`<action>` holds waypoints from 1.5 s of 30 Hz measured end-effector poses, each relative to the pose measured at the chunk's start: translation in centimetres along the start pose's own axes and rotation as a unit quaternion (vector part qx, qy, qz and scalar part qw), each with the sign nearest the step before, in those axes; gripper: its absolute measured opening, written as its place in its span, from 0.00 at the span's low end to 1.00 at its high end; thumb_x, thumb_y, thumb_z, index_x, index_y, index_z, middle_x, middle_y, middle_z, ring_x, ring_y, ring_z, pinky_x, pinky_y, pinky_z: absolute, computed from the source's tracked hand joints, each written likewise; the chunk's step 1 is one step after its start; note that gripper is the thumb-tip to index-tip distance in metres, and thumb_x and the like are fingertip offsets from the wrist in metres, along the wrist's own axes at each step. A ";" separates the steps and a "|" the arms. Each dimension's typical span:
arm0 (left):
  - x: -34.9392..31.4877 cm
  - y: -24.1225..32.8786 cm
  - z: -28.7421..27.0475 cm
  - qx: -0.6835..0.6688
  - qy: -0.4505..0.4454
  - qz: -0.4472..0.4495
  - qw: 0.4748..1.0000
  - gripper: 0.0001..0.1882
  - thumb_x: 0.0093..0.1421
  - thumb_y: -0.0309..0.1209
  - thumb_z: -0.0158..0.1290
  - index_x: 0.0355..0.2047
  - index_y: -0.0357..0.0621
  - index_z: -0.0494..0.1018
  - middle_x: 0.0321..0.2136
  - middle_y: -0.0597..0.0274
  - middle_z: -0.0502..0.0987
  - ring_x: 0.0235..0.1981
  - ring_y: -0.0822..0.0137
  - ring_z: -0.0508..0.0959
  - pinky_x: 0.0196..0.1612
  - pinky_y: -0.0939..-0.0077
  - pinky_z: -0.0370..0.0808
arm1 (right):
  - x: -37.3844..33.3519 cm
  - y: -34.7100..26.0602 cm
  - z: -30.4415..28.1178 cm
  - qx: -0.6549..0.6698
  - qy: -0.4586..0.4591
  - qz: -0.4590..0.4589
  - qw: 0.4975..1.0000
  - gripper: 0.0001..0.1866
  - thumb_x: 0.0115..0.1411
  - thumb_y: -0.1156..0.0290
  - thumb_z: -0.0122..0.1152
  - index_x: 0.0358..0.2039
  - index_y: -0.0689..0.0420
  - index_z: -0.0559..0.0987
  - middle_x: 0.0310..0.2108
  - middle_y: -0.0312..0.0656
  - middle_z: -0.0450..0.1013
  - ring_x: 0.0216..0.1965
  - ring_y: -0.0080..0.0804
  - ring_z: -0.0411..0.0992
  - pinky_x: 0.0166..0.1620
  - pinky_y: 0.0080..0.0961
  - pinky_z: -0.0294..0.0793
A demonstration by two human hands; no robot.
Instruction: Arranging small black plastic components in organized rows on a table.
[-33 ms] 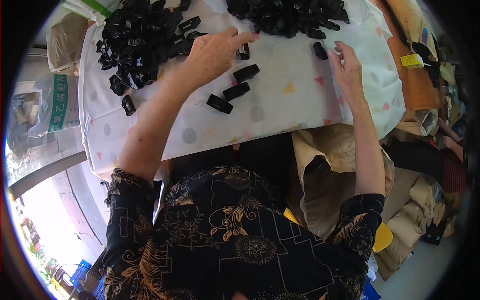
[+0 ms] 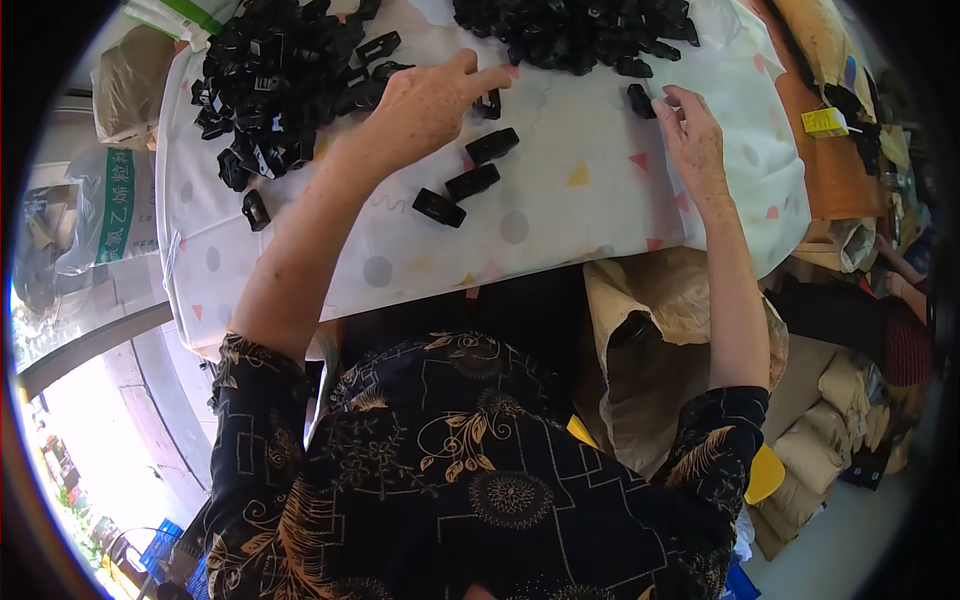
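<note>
A black plastic part (image 2: 495, 104) shows beside my left grip (image 2: 424, 104), whose closure I cannot tell. My right grip (image 2: 694, 142) stands parted, just right of another black part (image 2: 641, 101).

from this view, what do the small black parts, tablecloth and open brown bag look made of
The small black parts look like glossy moulded plastic, given their highlights. The tablecloth, smooth and printed, could be plastic or fabric; no weave shows. The open brown bag seems matt paper, from its creases.
</note>
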State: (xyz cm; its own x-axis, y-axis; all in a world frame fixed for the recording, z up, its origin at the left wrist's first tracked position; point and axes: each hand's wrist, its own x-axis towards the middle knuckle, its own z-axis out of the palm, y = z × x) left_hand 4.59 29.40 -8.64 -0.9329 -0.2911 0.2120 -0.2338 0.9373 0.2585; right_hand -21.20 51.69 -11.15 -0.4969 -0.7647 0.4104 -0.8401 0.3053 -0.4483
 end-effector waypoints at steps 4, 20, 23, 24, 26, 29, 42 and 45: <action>0.6 -0.8 0.7 0.020 -0.020 0.039 0.999 0.27 0.55 0.18 0.50 0.55 0.57 0.71 0.43 0.56 0.73 0.39 0.50 0.79 0.39 0.59 0.75 | 0.1 -0.9 0.6 -0.040 -0.024 -0.058 0.997 0.15 0.63 0.68 0.61 0.48 0.61 0.77 0.40 0.46 0.74 0.40 0.41 0.74 0.39 0.33 0.75; -0.9 0.8 1.9 -0.097 0.042 0.092 0.990 0.15 0.54 0.32 0.61 0.41 0.48 0.71 0.38 0.62 0.75 0.40 0.55 0.79 0.40 0.62 0.78 | 1.1 -3.6 0.7 -0.083 -0.064 -0.123 0.987 0.15 0.63 0.76 0.59 0.50 0.59 0.76 0.39 0.46 0.74 0.38 0.46 0.74 0.43 0.32 0.75; -1.3 1.1 1.4 -0.136 0.055 0.040 0.988 0.17 0.53 0.31 0.62 0.41 0.47 0.71 0.39 0.62 0.74 0.41 0.54 0.79 0.41 0.62 0.78 | 1.1 -8.6 1.1 0.086 -0.069 -0.008 0.994 0.14 0.62 0.77 0.60 0.48 0.59 0.77 0.38 0.46 0.76 0.38 0.42 0.76 0.43 0.30 0.76; -1.4 1.3 1.2 -0.180 0.060 -0.007 0.982 0.17 0.53 0.31 0.62 0.41 0.46 0.71 0.39 0.61 0.74 0.41 0.54 0.79 0.41 0.61 0.78 | 1.2 -9.8 1.2 0.103 -0.091 -0.036 0.990 0.13 0.61 0.77 0.61 0.47 0.59 0.78 0.38 0.45 0.77 0.37 0.40 0.76 0.42 0.29 0.76; -1.3 0.9 2.1 -0.176 0.085 -0.017 0.981 0.18 0.52 0.32 0.63 0.42 0.46 0.71 0.39 0.60 0.74 0.39 0.53 0.79 0.41 0.61 0.78 | 1.3 -11.2 2.0 0.122 -0.115 -0.065 0.984 0.13 0.60 0.78 0.63 0.46 0.59 0.78 0.38 0.44 0.78 0.37 0.39 0.76 0.42 0.27 0.76; -1.2 0.4 2.5 -0.170 0.090 -0.024 0.981 0.19 0.52 0.34 0.63 0.43 0.45 0.72 0.39 0.57 0.74 0.38 0.52 0.79 0.40 0.60 0.78 | 1.8 -11.7 3.6 0.085 -0.079 -0.211 0.970 0.15 0.54 0.78 0.68 0.43 0.58 0.80 0.38 0.42 0.78 0.38 0.38 0.77 0.42 0.28 0.76; -0.7 0.2 2.0 -0.236 0.056 -0.017 0.970 0.16 0.51 0.30 0.60 0.39 0.40 0.72 0.38 0.53 0.72 0.38 0.49 0.78 0.40 0.57 0.77 | 1.2 -11.7 5.0 -0.045 -0.079 -0.287 0.953 0.18 0.50 0.76 0.68 0.44 0.58 0.80 0.45 0.40 0.78 0.49 0.37 0.75 0.48 0.32 0.72; -0.8 -0.2 2.4 -0.232 0.055 -0.028 0.971 0.17 0.51 0.31 0.61 0.40 0.42 0.73 0.37 0.57 0.73 0.34 0.55 0.78 0.37 0.62 0.75 | 0.8 -11.8 5.1 -0.052 -0.101 -0.302 0.946 0.23 0.52 0.74 0.66 0.50 0.58 0.77 0.54 0.41 0.72 0.58 0.36 0.69 0.52 0.32 0.67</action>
State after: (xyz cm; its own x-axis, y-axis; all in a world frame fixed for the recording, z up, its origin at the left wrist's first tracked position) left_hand 4.75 29.92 -11.14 -0.8813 -0.3817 0.2785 -0.1106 0.7398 0.6637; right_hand -10.53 44.58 -9.62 0.1246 -0.9068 0.4027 -0.9796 -0.1769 -0.0950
